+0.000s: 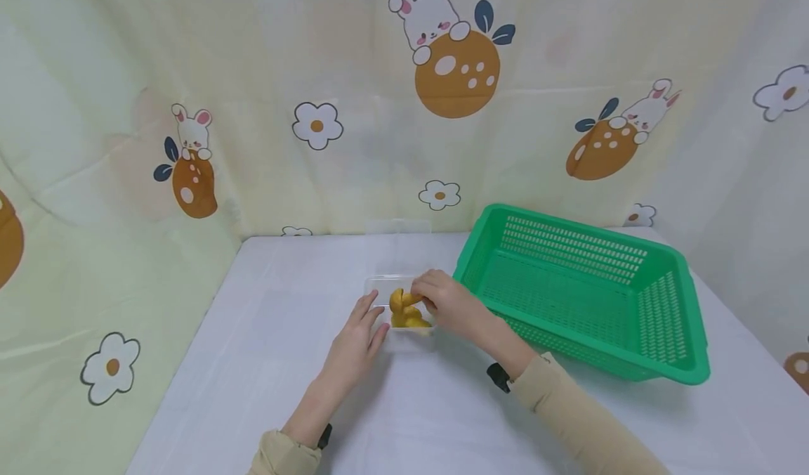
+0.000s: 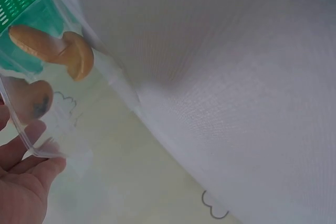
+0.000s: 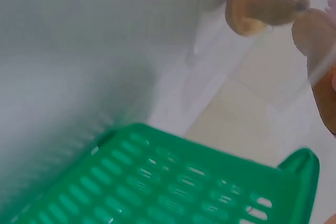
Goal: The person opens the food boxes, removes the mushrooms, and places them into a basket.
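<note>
A small clear plastic box [image 1: 387,281] stands on the table with several yellow-brown mushrooms [image 1: 413,318] inside it. My right hand [image 1: 450,305] pinches one mushroom [image 3: 321,72] by its stem, just above the others; its rounded cap [image 1: 396,299] points left. In the right wrist view only a bit of a fingertip shows beside it. My left hand [image 1: 355,345] rests at the box's left side, fingers extended and apart. The left wrist view shows its fingers [image 2: 50,171] at a corner of the box, with mushrooms visible through the clear wall.
A large green slotted basket [image 1: 569,352] stands to the right of the box, close to my right forearm. A white cloth [image 1: 253,376] covers the table. Behind it hangs a curtain [image 1: 354,173] printed with rabbits and flowers. Each wrist wears a black band.
</note>
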The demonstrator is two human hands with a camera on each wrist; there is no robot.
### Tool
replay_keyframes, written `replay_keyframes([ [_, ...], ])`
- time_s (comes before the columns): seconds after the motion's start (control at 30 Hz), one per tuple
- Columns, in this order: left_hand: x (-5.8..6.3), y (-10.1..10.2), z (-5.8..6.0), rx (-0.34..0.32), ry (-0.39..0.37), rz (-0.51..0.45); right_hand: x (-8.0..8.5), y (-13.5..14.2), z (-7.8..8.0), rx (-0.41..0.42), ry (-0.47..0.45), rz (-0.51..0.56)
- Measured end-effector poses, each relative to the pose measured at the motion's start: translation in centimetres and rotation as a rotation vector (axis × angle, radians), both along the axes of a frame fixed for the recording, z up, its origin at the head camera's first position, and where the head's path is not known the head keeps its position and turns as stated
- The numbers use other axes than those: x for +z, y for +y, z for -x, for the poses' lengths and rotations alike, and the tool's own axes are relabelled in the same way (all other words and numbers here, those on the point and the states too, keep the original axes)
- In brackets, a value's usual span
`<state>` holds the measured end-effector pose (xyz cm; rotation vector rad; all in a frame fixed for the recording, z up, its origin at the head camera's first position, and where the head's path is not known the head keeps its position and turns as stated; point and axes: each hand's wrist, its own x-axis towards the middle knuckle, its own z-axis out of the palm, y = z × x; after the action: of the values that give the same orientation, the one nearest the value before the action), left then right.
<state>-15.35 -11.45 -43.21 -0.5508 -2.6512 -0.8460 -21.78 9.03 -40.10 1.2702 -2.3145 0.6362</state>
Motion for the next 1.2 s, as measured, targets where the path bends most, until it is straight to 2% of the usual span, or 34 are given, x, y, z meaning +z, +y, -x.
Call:
replay_keyframes([
  [0.27,-0.2,0.0,0.0,0.009,0.016,0.002,2.2,1.7,0.0,-0.010,0.149,0.143],
  [0.5,-0.1,-0.2,-0.2,0.005,0.024,0.001,5.0,5.5,0.8,-0.144,0.160,0.256],
  [0.7,-0.1,-0.4,-0.3,0.009,0.032,0.002,6.7,10.2,2.4,-0.265,0.175,0.298],
  [0.8,-0.2,-0.4,-0.3,0.013,0.026,0.002,7.1,12.5,3.2,-0.363,0.114,0.279],
  [0.93,-0.3,-0.4,-0.3,0.018,0.019,-0.002,7.2,14.9,3.9,-0.466,-0.014,0.207],
  [1.07,-0.3,-0.2,-0.3,0.010,0.029,-0.020,6.7,16.4,4.3,-0.504,-0.112,0.125],
  [1.2,-0.5,0.1,-0.2,-0.008,0.060,-0.024,6.0,17.8,4.6,-0.538,-0.169,0.090],
])
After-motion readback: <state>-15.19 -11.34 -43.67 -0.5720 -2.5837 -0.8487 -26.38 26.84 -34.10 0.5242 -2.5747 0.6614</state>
